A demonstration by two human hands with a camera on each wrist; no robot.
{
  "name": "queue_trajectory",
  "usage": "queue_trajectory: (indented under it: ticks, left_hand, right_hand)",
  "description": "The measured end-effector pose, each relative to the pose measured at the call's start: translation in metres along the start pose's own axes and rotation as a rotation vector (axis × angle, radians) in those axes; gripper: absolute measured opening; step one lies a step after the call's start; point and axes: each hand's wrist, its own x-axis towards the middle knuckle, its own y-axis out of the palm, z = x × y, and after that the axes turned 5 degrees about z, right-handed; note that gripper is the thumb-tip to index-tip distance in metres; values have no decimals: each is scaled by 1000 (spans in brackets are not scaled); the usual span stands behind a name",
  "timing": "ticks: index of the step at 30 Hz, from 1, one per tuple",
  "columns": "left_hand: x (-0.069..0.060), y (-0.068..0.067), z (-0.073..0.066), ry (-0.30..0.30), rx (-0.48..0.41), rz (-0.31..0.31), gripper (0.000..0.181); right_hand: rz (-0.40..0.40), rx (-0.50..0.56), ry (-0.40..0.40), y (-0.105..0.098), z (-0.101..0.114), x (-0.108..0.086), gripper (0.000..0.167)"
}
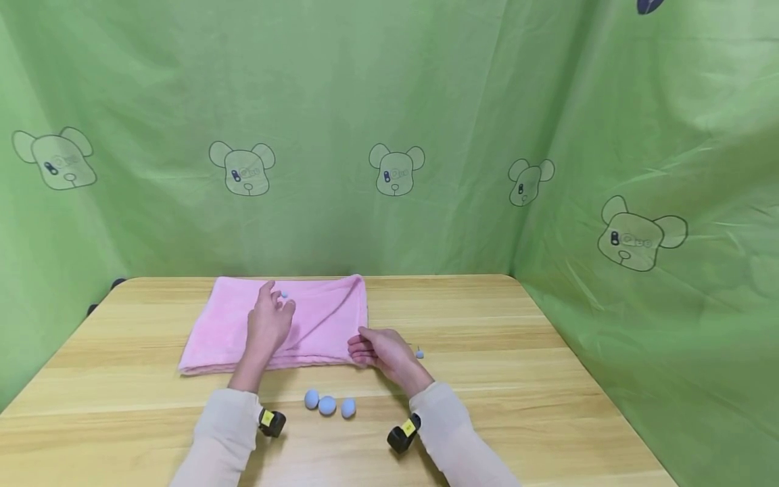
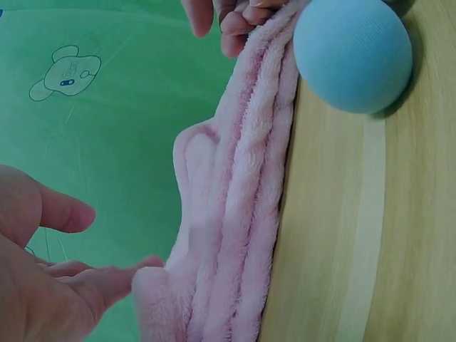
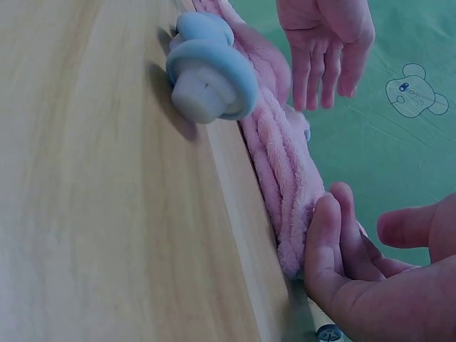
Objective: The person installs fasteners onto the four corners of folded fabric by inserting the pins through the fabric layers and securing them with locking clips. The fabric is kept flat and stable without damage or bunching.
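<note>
A folded pink cloth (image 1: 322, 308) lies on the wooden table. My left hand (image 1: 270, 325) is over its left half, fingers loosely bent and apart, holding nothing; in the left wrist view the left hand (image 2: 50, 278) has its thumb away from its fingers. At the cloth's front right corner, my right hand (image 1: 389, 353) touches the edge. In the right wrist view, that hand's fingers (image 3: 324, 246) rest against the pink cloth (image 3: 281, 164), thumb apart. A small blue thing (image 1: 284, 294) shows beside the left fingers.
Three blue round pieces (image 1: 327, 406) stand in front of the cloth; the right wrist view shows pale undersides on blue pieces (image 3: 214, 78). Another small blue item (image 1: 420, 354) lies right of my right hand. Green curtains (image 1: 328, 230) with bear drawings surround the table (image 1: 487, 419).
</note>
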Motion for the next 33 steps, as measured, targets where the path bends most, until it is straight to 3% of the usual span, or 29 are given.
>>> queue_trajectory:
  ticks: [4,10,18,22,26,33]
  left_hand:
    - [-2,2,0,4,39,50,67]
    - [-9,12,-6,19,113,184,72]
    - [-24,34,-20,177,299,386,46]
    - [-27,43,-19,177,352,468,41]
    - [-28,49,-15,164,413,489,39]
    - [-27,51,-15,168,466,446,34]
  right_hand:
    - [2,-4,1,1,0,0,39]
    - [2,-1,1,1,-1,-1,38]
    - [4,12,7,1,1,0,37]
    - [8,27,10,0,2,0,36]
    - [6,35,22,0,2,-1,35]
    - [7,39,36,0,3,-2,32]
